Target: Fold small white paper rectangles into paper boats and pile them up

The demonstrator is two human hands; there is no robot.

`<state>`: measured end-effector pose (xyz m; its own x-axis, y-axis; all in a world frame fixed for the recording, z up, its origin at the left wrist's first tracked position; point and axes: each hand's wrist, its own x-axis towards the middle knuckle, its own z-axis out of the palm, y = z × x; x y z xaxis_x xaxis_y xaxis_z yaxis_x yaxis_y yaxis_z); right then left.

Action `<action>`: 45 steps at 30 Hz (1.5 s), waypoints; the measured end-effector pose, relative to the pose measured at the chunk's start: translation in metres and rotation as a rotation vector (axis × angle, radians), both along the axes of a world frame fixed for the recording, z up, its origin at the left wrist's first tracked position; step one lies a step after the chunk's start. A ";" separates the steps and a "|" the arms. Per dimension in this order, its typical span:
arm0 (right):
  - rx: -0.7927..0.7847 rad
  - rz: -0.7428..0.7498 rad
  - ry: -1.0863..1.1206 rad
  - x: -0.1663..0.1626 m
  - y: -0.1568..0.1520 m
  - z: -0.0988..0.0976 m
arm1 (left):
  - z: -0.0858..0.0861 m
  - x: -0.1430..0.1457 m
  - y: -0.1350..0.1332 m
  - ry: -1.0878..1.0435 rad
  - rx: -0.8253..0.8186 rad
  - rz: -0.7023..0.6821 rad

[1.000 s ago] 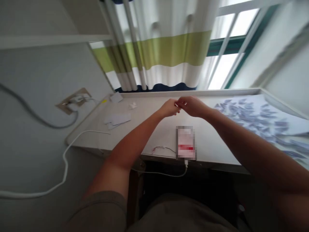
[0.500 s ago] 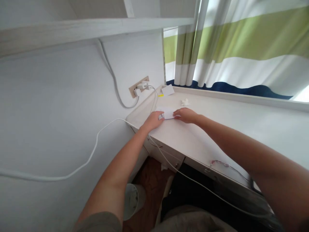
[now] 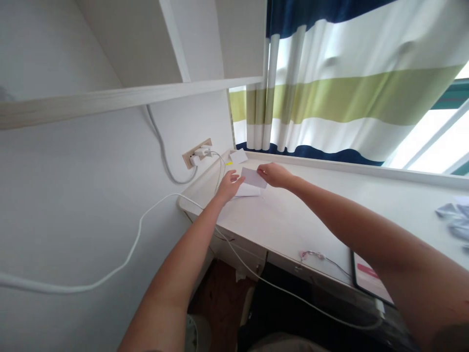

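A small white sheet of paper (image 3: 254,177) is raised above the desk, its right edge pinched between the thumb and fingers of my right hand (image 3: 274,174). Close by its left edge is my left hand (image 3: 230,186), fingers apart and curved, the thumb tip near the sheet's edge; whether it touches is unclear. Just below the raised sheet, another white paper piece (image 3: 248,190) lies on the white desk (image 3: 278,210). Toward the back corner rest a white card (image 3: 238,156) and a small yellow strip (image 3: 229,163).
Chargers (image 3: 201,152) with white cables fill a wall socket at the left. A tablet (image 3: 372,278) lies at the desk's front right, partly behind my forearm. Grey cloth (image 3: 456,220) sits far right. An overhead shelf (image 3: 146,93) and a striped curtain (image 3: 322,98) border the desk.
My right hand has lifted the sheet off the desk and tilted it. My left hand has let go and opened. The view has tipped up and turned right, bringing the tablet into sight.
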<state>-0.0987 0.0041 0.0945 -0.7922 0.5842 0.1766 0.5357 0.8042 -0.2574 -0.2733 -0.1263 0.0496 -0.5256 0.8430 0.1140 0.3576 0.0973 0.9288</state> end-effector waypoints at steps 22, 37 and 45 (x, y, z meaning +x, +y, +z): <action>-0.686 -0.690 1.060 0.322 0.011 -0.100 | -0.056 0.313 0.129 -0.480 0.007 -0.654; -0.903 -0.441 1.211 0.332 0.005 -0.099 | -0.056 0.303 0.125 -0.426 0.096 -0.717; -0.947 -0.390 1.258 0.334 0.003 -0.092 | -0.048 0.300 0.127 -0.505 0.075 -0.694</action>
